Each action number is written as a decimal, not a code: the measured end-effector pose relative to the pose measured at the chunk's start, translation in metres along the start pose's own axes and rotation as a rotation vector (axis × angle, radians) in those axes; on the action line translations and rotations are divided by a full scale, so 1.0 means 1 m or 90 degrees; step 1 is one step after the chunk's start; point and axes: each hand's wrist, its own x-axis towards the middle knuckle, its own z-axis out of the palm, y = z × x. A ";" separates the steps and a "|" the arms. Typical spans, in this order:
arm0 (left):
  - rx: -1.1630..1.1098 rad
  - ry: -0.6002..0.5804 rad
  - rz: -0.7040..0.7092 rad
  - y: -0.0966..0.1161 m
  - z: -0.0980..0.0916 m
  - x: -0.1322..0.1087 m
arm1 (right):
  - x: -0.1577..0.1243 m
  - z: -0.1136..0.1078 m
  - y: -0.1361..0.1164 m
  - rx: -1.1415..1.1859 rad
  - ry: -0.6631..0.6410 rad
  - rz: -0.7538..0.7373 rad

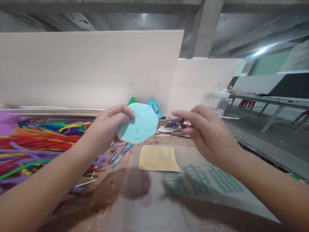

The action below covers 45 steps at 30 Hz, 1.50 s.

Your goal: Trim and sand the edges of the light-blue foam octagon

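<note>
My left hand [106,124] is closed on the edge of a light blue paper disc [142,124], thumb on its near face. The disc is held upright, has a pale rim and carries several small dark dots. To its right, my right hand [207,132] is in the air with index finger and thumb apart, slightly blurred. Behind those fingertips lie dark tools or scraps [174,124] that I cannot make out; nothing is plainly gripped. Below the disc, a yellow paper square [159,158] lies on a translucent sheet [154,199] with green printed characters.
Many coloured pipe cleaners [45,138] are heaped at the left. Pens [122,154] lie beside the sheet. A blue fringed cone [154,104] and a green one [132,101] stand by the pale board [84,64]. A clear bottle [218,103] stands behind my right hand.
</note>
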 end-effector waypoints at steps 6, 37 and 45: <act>0.025 -0.015 -0.017 0.000 0.007 -0.003 | -0.010 -0.001 -0.012 -0.104 0.036 -0.128; 0.049 -0.064 -0.001 0.000 0.010 -0.009 | -0.015 0.000 -0.023 -0.131 0.008 -0.124; 0.070 -0.066 0.009 -0.001 0.009 -0.009 | -0.015 -0.001 -0.024 -0.129 0.015 -0.117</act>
